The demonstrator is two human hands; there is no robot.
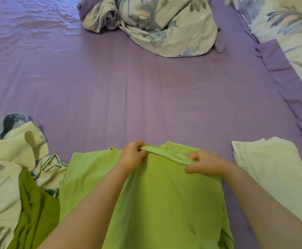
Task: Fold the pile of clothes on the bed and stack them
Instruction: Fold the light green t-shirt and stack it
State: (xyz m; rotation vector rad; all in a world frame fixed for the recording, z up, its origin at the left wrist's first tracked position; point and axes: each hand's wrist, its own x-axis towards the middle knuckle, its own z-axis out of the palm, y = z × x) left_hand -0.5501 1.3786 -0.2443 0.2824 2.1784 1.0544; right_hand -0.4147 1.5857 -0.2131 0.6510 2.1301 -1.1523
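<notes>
A light green garment (157, 191) lies spread in front of me on the purple bed sheet (121, 90). My left hand (133, 154) pinches the left end of its stretched top band. My right hand (204, 163) grips the band's right end, so the band runs taut between the two hands. To the left sits the unfolded pile (11, 177): cream clothes, a dark green piece (37, 212), a teal-patterned piece and a bit of denim (6, 124). On the right rests a folded white garment (276, 175).
A crumpled floral duvet (150, 26) lies at the far middle of the bed. Floral pillows with purple borders (290, 42) line the right side. Open purple sheet stretches between the duvet and the green garment.
</notes>
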